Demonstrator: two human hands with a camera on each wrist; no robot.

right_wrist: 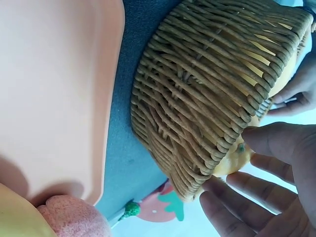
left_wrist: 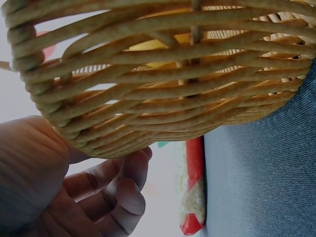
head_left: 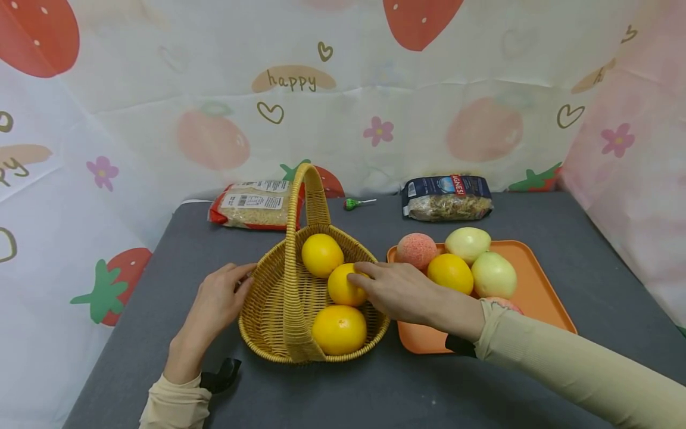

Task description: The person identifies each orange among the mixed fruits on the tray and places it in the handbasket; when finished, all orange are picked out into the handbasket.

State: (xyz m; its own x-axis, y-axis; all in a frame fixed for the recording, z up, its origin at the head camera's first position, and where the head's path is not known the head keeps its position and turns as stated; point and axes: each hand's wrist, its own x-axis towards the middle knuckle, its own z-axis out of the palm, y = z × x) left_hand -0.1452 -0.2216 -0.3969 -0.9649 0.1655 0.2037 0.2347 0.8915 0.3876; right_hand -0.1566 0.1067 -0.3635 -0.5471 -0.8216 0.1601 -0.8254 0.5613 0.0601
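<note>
A wicker basket (head_left: 266,310) with a tall arched handle stands on the table with three oranges in it. At its left rim my left hand (head_left: 218,301) pinches the wicker edge; the left wrist view shows curled fingers (left_wrist: 131,197) beside the rim. Over the basket's right side reaches my right hand (head_left: 399,292), its thumb and fingers around the middle orange (head_left: 343,287). In the right wrist view the thumb (right_wrist: 269,138) lies by the rim and part of that orange is hidden. The other oranges lie behind (head_left: 322,255) and in front (head_left: 339,330).
Right of the basket, an orange tray (head_left: 541,298) holds another orange (head_left: 450,274), a peach-like pink fruit (head_left: 417,251), pale green fruits (head_left: 494,275) and a partly hidden reddish fruit. Behind lie a red-edged grain bag (head_left: 252,205), a green lollipop (head_left: 351,204) and a pasta bag (head_left: 447,199).
</note>
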